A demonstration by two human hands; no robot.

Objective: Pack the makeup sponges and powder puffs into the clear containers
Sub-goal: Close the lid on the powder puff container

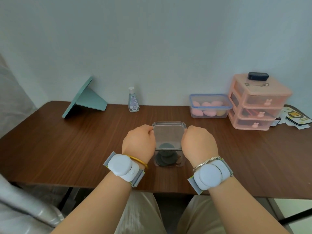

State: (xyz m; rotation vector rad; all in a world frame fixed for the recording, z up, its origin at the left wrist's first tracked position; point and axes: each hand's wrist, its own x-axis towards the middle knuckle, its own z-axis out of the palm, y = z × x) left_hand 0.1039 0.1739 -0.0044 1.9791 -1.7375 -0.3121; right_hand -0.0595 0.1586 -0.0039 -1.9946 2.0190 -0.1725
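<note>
Clear plastic forms the tall container [168, 149] standing on the table [67, 141] directly in front of you, between your two hands; dark round powder puffs [166, 157] lie stacked at its bottom, overlapping so much that you cannot count them surely, though at least three discs show. Your left hand [138, 143] and right hand [199, 143] each grip the clear lid [169, 126] at the container's top edge, fingers curled around its left and right sides; the fingertips themselves are mostly hidden behind your knuckles. Whether the lid is fully seated cannot be told. A second clear container with a blue-rimmed lid [210, 106] sits at the back right of the table, closed, holding pink makeup sponges [206, 108] and one yellowish one; about five pink shapes show through the wall, some blurred together. Just beside it stands one pink three-drawer organiser [256, 103], its contents too dim to make out, with a dark small object [258, 76] on top. One small clear bottle [133, 100] and one teal stand [86, 98] rest near the wall. Each wrist carries one white band device and one bangle.
</note>
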